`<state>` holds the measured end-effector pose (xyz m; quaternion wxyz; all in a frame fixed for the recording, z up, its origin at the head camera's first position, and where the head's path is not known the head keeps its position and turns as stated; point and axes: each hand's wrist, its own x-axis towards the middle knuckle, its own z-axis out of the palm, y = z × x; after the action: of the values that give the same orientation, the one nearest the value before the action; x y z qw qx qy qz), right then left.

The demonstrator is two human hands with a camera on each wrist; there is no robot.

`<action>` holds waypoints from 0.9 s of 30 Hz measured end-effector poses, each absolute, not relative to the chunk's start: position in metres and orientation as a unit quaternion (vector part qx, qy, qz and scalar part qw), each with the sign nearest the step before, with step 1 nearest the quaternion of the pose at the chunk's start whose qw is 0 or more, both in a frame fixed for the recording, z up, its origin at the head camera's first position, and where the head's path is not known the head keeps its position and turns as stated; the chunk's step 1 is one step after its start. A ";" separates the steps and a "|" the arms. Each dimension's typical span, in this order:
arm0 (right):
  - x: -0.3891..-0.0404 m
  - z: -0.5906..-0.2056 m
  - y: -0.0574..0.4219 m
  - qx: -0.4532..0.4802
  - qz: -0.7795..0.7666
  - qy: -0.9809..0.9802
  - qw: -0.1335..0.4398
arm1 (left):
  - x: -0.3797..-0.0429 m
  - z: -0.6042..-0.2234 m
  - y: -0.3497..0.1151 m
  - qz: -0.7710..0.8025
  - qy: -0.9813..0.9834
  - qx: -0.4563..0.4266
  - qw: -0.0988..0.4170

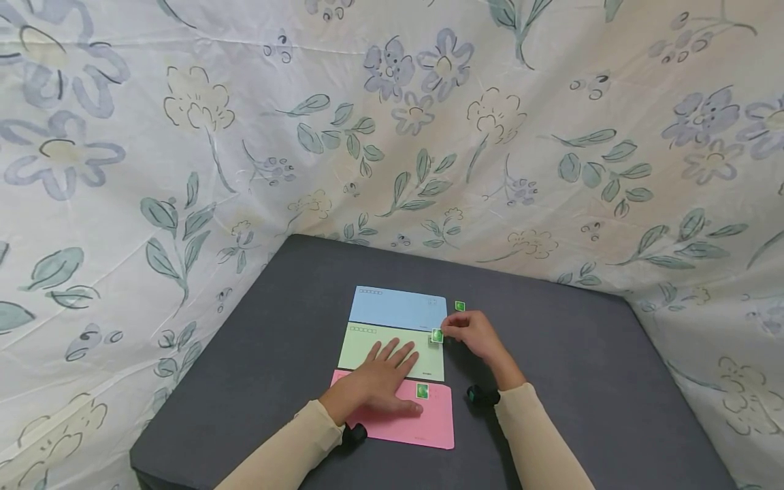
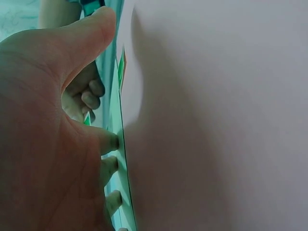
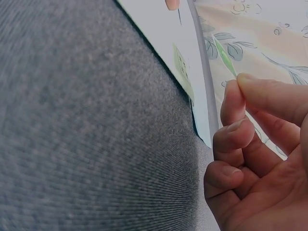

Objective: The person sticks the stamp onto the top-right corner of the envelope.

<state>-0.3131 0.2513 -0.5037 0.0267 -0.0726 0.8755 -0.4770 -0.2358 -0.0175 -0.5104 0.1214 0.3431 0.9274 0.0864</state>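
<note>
Between thumb and forefinger, my right hand (image 1: 468, 331) pinches a green postage stamp (image 1: 437, 335) just over the top right corner of the green envelope (image 1: 392, 332). The right wrist view shows the stamp (image 3: 224, 57) tilted, clear of the paper. My left hand (image 1: 382, 382) lies spread out, fingertips on the green envelope and thumb over the pink envelope (image 1: 422, 432). A stamp (image 1: 422, 390) sits near the top right of the pink envelope. Beyond the green one is a blue envelope (image 1: 398, 309), with no stamp showing at its corner.
Another green stamp (image 1: 460, 306) lies on the dark table (image 1: 551, 340), just right of the blue envelope. A floral cloth (image 1: 404, 170) hangs behind and along the sides of the table. Each wrist carries a small black camera.
</note>
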 end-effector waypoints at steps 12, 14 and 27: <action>-0.315 -0.503 0.248 -0.073 -0.474 0.877 0.028 | -0.237 -0.512 -0.017 0.088 0.927 0.344 0.121; -0.315 -0.504 0.248 -0.073 -0.474 0.877 0.028 | -0.237 -0.512 -0.017 0.091 0.927 0.344 0.121; -0.318 -0.506 0.246 -0.078 -0.467 0.880 0.028 | -0.235 -0.512 -0.017 0.088 0.928 0.341 0.121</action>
<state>-0.3176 0.2456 -0.5063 0.0278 -0.0776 0.8805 -0.4669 -0.2352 -0.0171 -0.5123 0.1213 0.3407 0.9282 0.0878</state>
